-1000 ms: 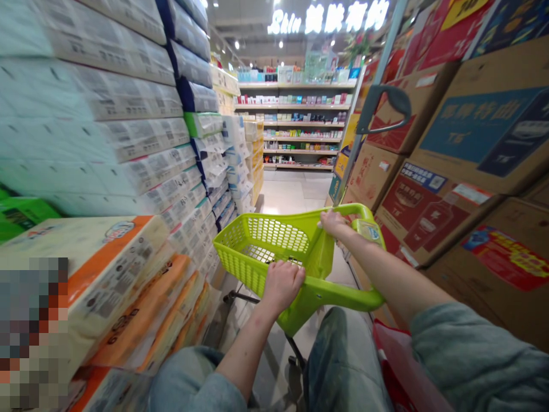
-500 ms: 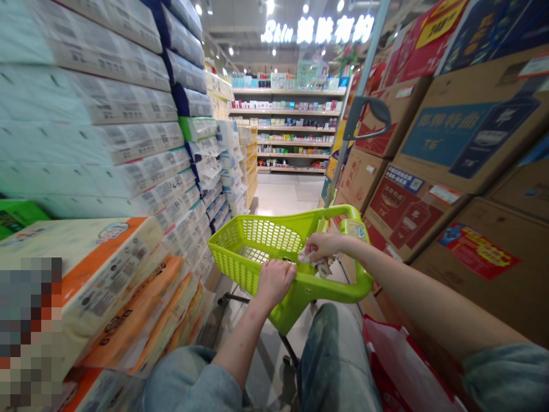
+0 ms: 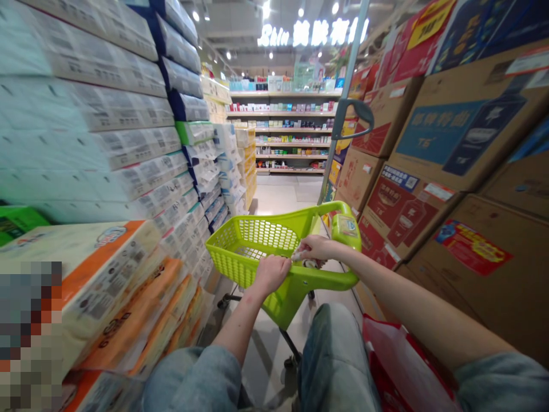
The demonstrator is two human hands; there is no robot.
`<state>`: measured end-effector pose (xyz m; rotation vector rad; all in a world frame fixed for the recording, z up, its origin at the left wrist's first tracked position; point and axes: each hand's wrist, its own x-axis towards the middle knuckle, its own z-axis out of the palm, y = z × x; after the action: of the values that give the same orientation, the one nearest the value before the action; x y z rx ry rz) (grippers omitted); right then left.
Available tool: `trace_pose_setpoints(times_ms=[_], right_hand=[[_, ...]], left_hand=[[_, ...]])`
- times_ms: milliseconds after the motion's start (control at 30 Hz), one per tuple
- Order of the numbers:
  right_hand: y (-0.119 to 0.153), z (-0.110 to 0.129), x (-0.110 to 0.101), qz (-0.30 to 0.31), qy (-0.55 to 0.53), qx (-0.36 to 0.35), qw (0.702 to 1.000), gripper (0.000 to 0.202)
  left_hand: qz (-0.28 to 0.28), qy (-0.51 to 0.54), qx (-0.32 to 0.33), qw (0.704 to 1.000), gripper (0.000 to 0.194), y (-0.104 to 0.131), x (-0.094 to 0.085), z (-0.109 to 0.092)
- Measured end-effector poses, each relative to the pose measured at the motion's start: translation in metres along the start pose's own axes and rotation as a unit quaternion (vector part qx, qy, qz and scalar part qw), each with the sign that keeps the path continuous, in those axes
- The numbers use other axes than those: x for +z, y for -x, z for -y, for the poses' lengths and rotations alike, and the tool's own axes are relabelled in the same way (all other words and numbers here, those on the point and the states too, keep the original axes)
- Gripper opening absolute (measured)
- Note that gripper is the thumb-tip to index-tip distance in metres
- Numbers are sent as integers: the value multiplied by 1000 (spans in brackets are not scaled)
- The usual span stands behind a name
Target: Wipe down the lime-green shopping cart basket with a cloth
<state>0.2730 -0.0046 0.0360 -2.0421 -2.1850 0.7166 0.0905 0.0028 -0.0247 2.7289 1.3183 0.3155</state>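
A lime-green shopping cart basket (image 3: 234, 268) on dark wheeled legs stands in front of my knees. My left hand (image 3: 273, 273) is closed over its near rim, the fingers curled down and their tips hidden. Close beside it, over the rim, my right hand (image 3: 319, 248) pinches a crumpled white tissue (image 3: 299, 252) between thumb and fingers. Part of the tissue sticks out below the palm. Whether the tissue touches the rim I cannot tell. The looped handle of the cart (image 3: 349, 279) runs under my right forearm.
Stacked tissue packs (image 3: 132, 134) wall the left side, with orange packs (image 3: 128, 309) nearer. Cardboard boxes (image 3: 463, 131) rise on the right, beside a metal pole with a grey handle (image 3: 337, 120). A red bag (image 3: 397, 355) is by my right leg. Shelves (image 3: 278, 114) stand ahead.
My right hand has shifted slightly left with the tissue, and less of the tissue hangs below it. My left hand keeps its hold on the rim. The view has turned a little.
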Motion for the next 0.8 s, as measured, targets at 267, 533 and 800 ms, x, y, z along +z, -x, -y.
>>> trace_pose_setpoints(times_ms=[267,533,800], right_hand=[[-24,-16,-6,-158,120,28,980,22],[-11,-14,-7,-58,62,-28,996,24],[-21,-8,4,-164,135,7,977,19]], left_hand=[[-4,27,-11,1000,47,-5,3,-8],[-7,30,-28,999,50,-7,3,-5],[-7,11,-25,1000,52,-4,2,-5]])
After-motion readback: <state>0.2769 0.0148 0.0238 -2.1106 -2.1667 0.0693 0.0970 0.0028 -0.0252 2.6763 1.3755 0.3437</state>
